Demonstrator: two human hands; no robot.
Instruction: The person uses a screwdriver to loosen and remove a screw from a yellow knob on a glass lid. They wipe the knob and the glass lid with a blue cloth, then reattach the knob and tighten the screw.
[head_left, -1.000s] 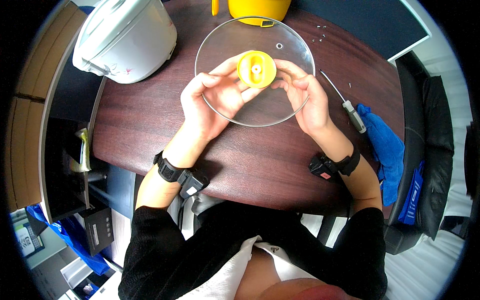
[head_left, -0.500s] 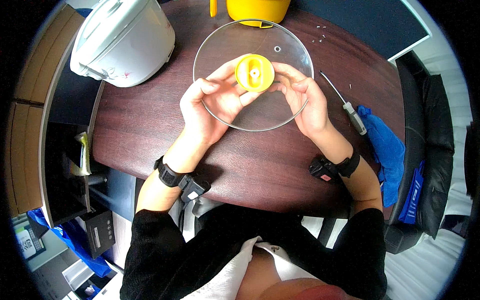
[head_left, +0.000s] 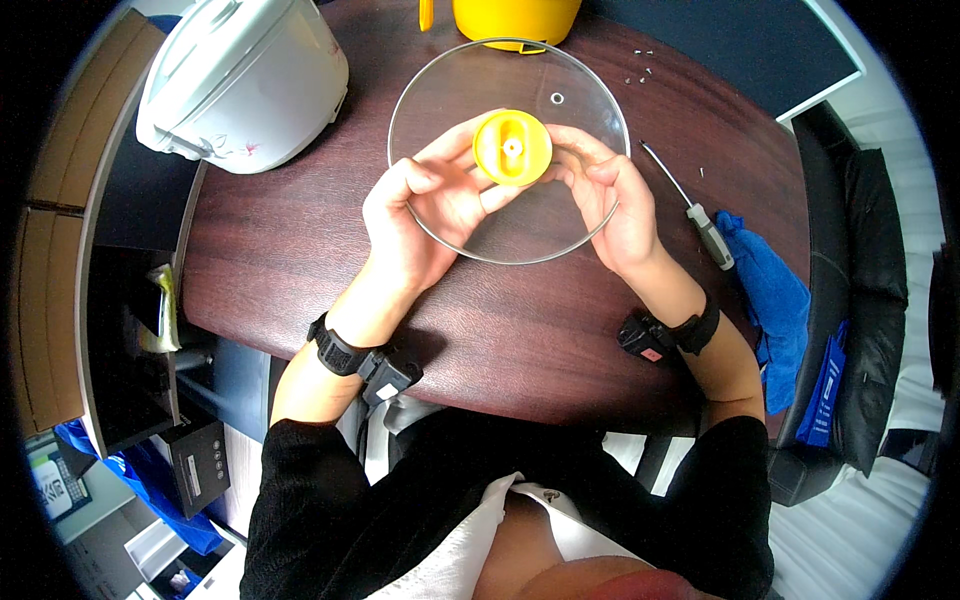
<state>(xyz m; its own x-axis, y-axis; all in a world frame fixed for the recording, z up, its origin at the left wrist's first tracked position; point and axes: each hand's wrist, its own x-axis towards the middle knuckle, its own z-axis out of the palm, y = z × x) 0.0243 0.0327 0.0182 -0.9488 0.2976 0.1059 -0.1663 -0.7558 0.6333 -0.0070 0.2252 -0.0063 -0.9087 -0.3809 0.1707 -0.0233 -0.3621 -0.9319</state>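
i see my left hand [head_left: 425, 205] and right hand [head_left: 610, 200] both closed around a round yellow plastic knob [head_left: 512, 148], held above a clear round glass lid [head_left: 510, 150] on the dark wooden table [head_left: 300, 270]; i judge a loosened grip could drop the knob onto the glass.

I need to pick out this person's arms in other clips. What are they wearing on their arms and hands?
Bare hands, no gloves or rings visible. Black long sleeves pushed up to about the elbows. Each wrist carries a black strap with a small black boxy device: left wrist band, right wrist band, the right showing a small red mark.
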